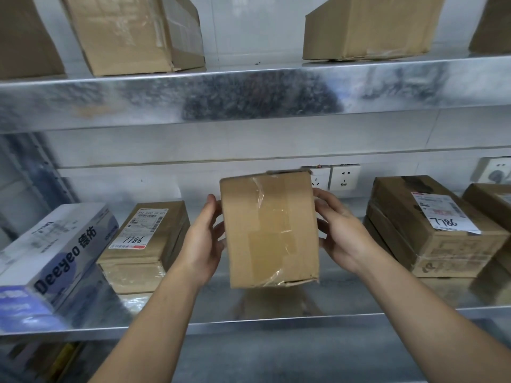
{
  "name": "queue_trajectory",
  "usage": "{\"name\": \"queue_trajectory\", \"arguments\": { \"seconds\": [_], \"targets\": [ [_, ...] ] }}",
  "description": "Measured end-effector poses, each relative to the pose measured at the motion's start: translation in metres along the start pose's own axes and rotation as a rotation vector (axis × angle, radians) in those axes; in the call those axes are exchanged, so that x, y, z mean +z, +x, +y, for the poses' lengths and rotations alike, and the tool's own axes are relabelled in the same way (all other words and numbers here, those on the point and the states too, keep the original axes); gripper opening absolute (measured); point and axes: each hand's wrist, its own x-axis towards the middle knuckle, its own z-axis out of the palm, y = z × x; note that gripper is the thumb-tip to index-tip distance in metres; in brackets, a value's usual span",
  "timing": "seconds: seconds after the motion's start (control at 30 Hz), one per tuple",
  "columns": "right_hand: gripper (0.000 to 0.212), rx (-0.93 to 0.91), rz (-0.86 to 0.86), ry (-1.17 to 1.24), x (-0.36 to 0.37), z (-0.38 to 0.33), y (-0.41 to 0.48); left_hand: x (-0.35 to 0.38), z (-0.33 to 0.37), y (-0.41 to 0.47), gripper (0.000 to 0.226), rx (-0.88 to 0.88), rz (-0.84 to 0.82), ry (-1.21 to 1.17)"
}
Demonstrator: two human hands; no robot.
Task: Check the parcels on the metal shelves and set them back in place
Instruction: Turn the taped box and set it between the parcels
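You held a plain taped parcel (269,230) between both hands, in front of the gap on the lower metal shelf (276,323), and it appeared to hang clear of the shelf, its reflection lying on the metal beneath. Your left hand (204,239) gripped its left side and your right hand (340,233) its right side. On each hand the thumb lay toward you and the fingers curled round behind the cardboard, where most of them were hidden. The face turned to you carried only clear tape and no label that I could see, so I judge you were in the checking step, looking this parcel over, and had not yet set it down. The gap stood between a labelled parcel (143,244) marked 7786 on your left and a stack of labelled parcels (431,230) with the same number on your right. A white Deeyeo box (55,258) lay further left. If the label was on another face, the next move called for turning the parcel in your grip to find it. After that you would lower it flat into the gap and slide it back toward the wall sockets (344,176), keeping it apart from its neighbours on both sides. More boxes (130,34) stood on the upper shelf (249,98), untouched.
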Motion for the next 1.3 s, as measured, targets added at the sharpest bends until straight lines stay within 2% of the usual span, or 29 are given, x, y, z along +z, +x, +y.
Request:
{"name": "queue_trajectory", "arguments": {
  "seconds": [0.27, 0.53, 0.7, 0.87, 1.07, 1.23, 1.3],
  "targets": [
    [0.030, 0.009, 0.016, 0.082, 0.000, 0.000, -0.003, -0.001, -0.004, -0.001, 0.061, -0.082, -0.015, -0.026],
    [0.024, 0.043, 0.027, 0.067, -0.001, -0.001, -0.002, 0.000, -0.007, -0.002, 0.059, -0.109, -0.018, -0.013],
    [0.020, 0.064, 0.030, 0.075, 0.001, 0.002, -0.001, -0.002, -0.014, -0.002, 0.033, -0.096, 0.009, -0.019],
    [0.020, 0.069, 0.018, 0.072, 0.000, 0.008, 0.000, 0.000, -0.016, -0.005, 0.018, -0.090, 0.013, 0.022],
    [0.038, 0.112, 0.033, 0.095, -0.002, 0.007, 0.004, 0.005, -0.011, -0.004, 0.027, -0.052, -0.021, 0.066],
    [0.041, 0.106, 0.037, 0.244, -0.005, 0.005, 0.009, 0.000, -0.019, -0.003, 0.027, -0.026, -0.003, 0.248],
    [0.034, 0.109, 0.027, 0.282, -0.008, 0.006, 0.009, -0.003, -0.022, -0.003, 0.033, -0.046, 0.015, 0.283]
  ]
}}
